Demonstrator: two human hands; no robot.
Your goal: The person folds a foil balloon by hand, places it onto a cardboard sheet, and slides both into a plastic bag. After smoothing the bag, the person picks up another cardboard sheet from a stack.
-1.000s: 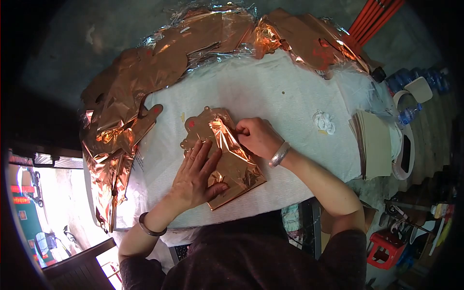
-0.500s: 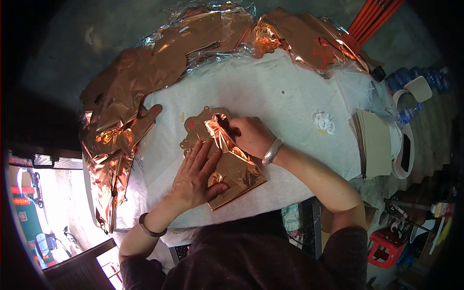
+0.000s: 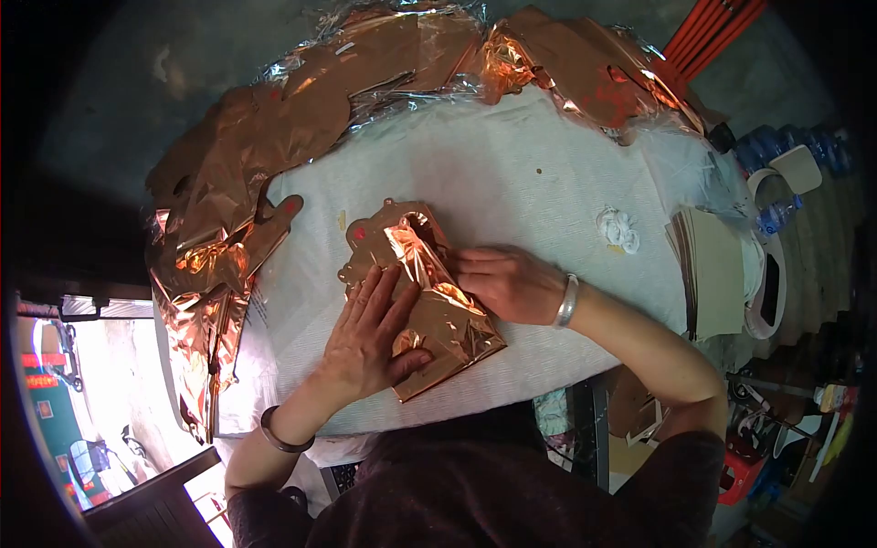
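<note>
A folded copper-coloured foil balloon (image 3: 438,333), flat and uninflated by its look, lies on the white cloth in front of me. It has a rounded, scalloped top end with a red mark, and a crinkled shiny fold runs along its right side. My left hand (image 3: 370,333) lies flat on its left part, fingers stretched and thumb apart, pressing it down. My right hand (image 3: 502,283) is at the right edge, fingers bent and drawn together on the foil there. The tips of the right fingers are partly hidden.
More copper foil pieces (image 3: 311,119) in clear wrapping line the table's far and left edges. On the white cloth (image 3: 539,219) lies a crumpled white wad (image 3: 618,229). A stack of cards (image 3: 717,274) stands at the right, near a white chair (image 3: 767,292). A red stool (image 3: 740,470) is lower right.
My right hand has moved down and to the right along the foil's edge, its fingers now pointing left. My left hand stays pressed in place.
</note>
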